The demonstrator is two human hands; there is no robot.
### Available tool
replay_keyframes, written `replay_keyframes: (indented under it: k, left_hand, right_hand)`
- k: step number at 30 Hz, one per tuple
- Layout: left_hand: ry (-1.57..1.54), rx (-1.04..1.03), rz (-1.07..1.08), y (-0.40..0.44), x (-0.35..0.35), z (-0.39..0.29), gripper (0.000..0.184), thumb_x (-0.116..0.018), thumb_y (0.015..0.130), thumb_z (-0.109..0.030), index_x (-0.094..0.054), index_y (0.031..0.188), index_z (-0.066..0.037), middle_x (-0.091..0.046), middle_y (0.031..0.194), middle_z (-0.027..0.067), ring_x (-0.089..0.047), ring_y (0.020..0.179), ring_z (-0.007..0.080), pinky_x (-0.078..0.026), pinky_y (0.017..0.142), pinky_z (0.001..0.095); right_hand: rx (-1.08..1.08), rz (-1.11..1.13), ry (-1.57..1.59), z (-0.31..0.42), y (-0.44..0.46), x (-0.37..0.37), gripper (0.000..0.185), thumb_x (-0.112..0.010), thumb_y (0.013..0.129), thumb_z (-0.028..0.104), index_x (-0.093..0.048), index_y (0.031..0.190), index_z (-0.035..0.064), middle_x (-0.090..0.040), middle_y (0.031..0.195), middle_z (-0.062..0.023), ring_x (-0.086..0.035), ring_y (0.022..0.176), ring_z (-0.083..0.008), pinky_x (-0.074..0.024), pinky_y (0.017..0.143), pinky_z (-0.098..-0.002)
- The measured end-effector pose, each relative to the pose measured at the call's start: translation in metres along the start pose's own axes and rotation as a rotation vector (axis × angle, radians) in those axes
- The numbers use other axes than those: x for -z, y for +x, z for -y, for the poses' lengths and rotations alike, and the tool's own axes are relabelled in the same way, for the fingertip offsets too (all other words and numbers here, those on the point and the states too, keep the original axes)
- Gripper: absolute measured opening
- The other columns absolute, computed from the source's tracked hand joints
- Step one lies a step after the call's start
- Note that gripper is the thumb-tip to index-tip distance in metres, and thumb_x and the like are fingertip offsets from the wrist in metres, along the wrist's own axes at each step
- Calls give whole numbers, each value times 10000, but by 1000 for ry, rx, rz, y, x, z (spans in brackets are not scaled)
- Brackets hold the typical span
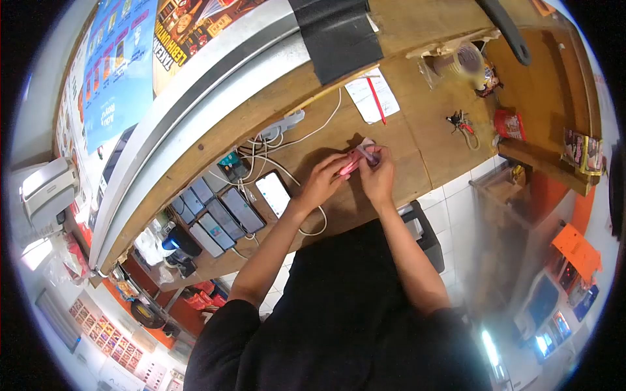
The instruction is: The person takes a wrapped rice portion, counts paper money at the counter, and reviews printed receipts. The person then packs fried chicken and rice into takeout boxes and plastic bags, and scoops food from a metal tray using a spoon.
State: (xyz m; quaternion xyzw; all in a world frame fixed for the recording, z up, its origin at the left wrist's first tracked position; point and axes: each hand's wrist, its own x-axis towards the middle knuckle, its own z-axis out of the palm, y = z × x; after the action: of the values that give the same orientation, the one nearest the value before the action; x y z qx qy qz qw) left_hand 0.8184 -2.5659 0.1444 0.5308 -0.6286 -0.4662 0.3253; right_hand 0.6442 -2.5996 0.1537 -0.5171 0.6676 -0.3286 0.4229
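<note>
Over the wooden counter, both my hands are closed on a small bundle of pinkish banknotes, which looks folded or fanned. My left hand grips the reddish-pink end between thumb and fingers. At the paler, purplish end, my right hand pinches with thumb and fingertips. The fingers hide part of the bundle, so how many notes it has I cannot tell. A phone with a lit white screen lies left of my left hand. Beyond my hands is a paper notepad with a red pen across it.
Several phones lie in rows at the left, with white charging cables trailing across the counter. Keys and a roll of tape are at the right. A raised wooden ledge borders the far side.
</note>
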Motion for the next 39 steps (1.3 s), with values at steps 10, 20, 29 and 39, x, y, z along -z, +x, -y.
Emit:
replay_keyframes:
  k: [10, 20, 29, 39]
  left_hand:
    - [-197, 303, -181, -2, -9, 21, 281, -727, 951, -124, -734, 1217, -34, -765, 1031, 204, -754, 955, 360, -593, 832, 396]
    - [173, -13, -195, 2, -11, 15, 199, -667, 969, -92, -602, 1153, -49, -742, 1017, 205, -714, 861, 431, -567, 703, 483]
    - [121, 77, -166, -1, -5, 16, 227, -633, 975, -31, -606, 1200, -35, -735, 1066, 211, -713, 979, 429, -583, 777, 469]
    - [-106, 39, -124, 3, 5, 16, 215, -627, 965, 17, -615, 1179, -3, -727, 1035, 208, -736, 947, 371, -584, 774, 403]
  right_hand:
    - [31, -78, -39, 0, -21, 10, 201, -690, 848, -41, -634, 1041, -34, -671, 966, -152, -663, 800, -198, -524, 711, -319]
    - [685, 177, -310, 23, -8, 36, 195, -697, 845, 81, -684, 1017, -10, -671, 991, -173, -637, 909, -433, -535, 828, -476]
    - [594, 532, -595, 29, 10, 29, 202, -601, 897, 55, -614, 1098, 39, -670, 1085, -195, -673, 1011, -411, -560, 865, -497]
    - [612, 389, -727, 16, 7, 14, 212, -600, 961, 163, -690, 1111, 43, -654, 1076, -174, -718, 899, -391, -587, 747, -491]
